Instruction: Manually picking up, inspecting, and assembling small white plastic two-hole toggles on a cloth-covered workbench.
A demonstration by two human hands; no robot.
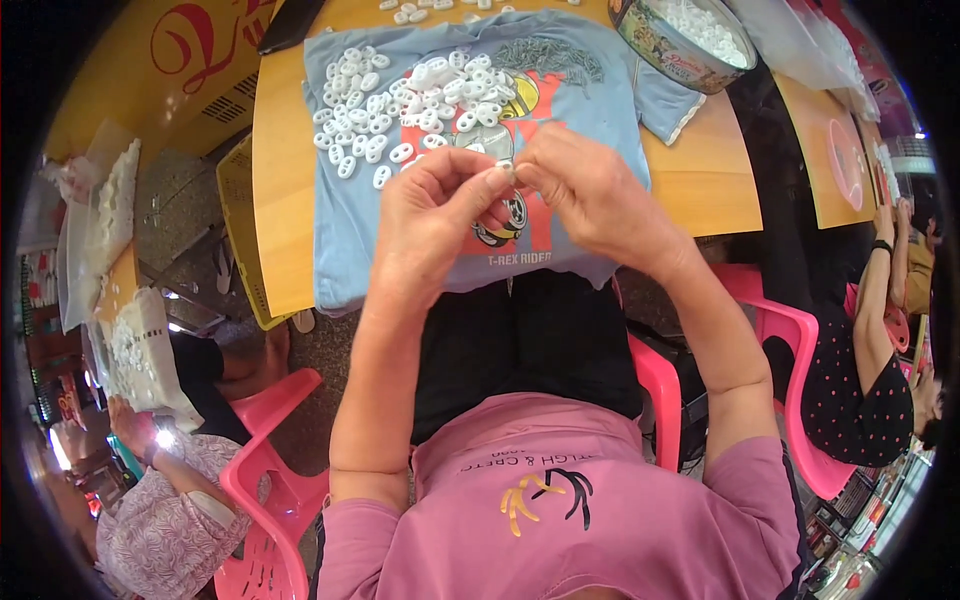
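My left hand point(432, 205) is closed in a pinch on a small white plastic piece point(506, 168), mostly covered by the fingertips. My right hand point(590, 190) meets it from the other side, thumb and forefinger pressed together at the same piece; anything else between them is too small to make out. Both hands are raised over a blue printed T-shirt point(345, 250) spread on the table. Just beyond them lies a loose heap of white oval plastic pieces with holes point(440, 95). A pile of small thin grey metal parts point(550, 58), perhaps screws or pins, lies behind to the right.
A round tin point(690, 65) filled with small white pieces stands at the far right of the wooden table point(283, 200). More white pieces lie along its far edge. Pink plastic chairs point(265, 500) stand at both sides, with other people working at left and right. A yellow crate point(240, 220) sits beside the table.
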